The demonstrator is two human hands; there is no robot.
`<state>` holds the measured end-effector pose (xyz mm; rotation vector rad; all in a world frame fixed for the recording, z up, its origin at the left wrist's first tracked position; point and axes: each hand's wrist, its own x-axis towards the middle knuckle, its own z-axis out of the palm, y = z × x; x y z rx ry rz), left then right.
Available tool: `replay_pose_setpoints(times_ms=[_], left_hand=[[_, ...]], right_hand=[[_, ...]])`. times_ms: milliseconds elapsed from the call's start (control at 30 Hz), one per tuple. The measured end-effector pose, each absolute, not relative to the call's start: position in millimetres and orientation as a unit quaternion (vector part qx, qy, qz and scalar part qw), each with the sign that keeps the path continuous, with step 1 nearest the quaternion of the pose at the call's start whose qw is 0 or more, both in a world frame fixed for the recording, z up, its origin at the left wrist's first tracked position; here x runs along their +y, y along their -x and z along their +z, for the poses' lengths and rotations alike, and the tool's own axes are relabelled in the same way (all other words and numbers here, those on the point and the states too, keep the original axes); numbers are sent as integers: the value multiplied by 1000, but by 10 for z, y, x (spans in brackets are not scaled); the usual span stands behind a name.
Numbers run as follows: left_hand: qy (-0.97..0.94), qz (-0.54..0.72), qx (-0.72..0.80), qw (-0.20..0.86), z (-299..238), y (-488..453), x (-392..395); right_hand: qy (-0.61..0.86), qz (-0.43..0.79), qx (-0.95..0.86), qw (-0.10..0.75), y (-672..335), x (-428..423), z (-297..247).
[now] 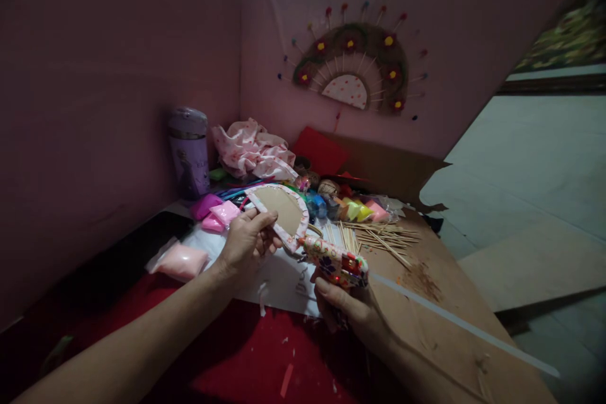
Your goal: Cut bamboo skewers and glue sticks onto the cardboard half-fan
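My left hand pinches the straight edge of a cardboard half-circle, its brown back facing me and pale patterned fabric folded over its rim. In my right hand is a glue gun with a colourful floral pattern and a small red light. The gun's nozzle is at the lower right corner of the half-circle; I cannot tell whether it touches. Beneath both hands lies a white sheet with some writing on it.
Thin wooden sticks lie on cardboard at the right. Bags of coloured clay, a pale peach bag, crumpled pink fabric and a purple tumbler stand around. A fan-shaped decoration hangs on the pink panel behind.
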<state>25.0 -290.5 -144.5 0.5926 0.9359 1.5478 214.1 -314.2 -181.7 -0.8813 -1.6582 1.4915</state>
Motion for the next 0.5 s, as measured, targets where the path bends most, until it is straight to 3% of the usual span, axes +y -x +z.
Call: replay_pose_setpoints(times_ms=[500], left_hand=[[-280, 667, 381, 576, -1521, -223, -2858]], right_hand=[[396, 532, -604, 442, -2143, -3092, -1850]])
